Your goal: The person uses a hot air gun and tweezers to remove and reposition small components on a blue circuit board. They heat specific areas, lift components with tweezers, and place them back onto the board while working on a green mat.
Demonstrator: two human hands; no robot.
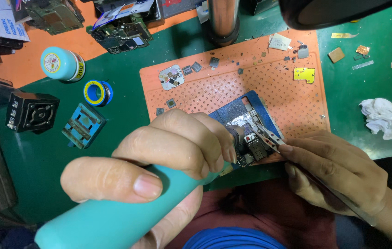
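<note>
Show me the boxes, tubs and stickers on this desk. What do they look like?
Teal round tub: top left, lying on the orange part, round yellow-red sticker on its lid.
Solder spool: below the tub, blue with a yellow ring label.
White printed box: top left corner, blue print.
Yellow sticker: orange mat, upper right, rectangular.

The perforated middle of the orange mat [274, 87] is bare, leaving open room at twelve o'clock from the circuit board [251, 133], which both hands crowd: the left hand [168, 152] with its teal tool [113, 216] blocks eight o'clock, the right hand [334, 170] with tweezers [269, 134] blocks four. Loose chips [191, 69] line the mat's far edge under a metal post [223, 18], while a solder spool [98, 92], blue fixture [83, 125] and black fan block [32, 112] stand at nine o'clock, and a crumpled tissue [385, 117] lies at three on the green worktop [366, 83].
</note>
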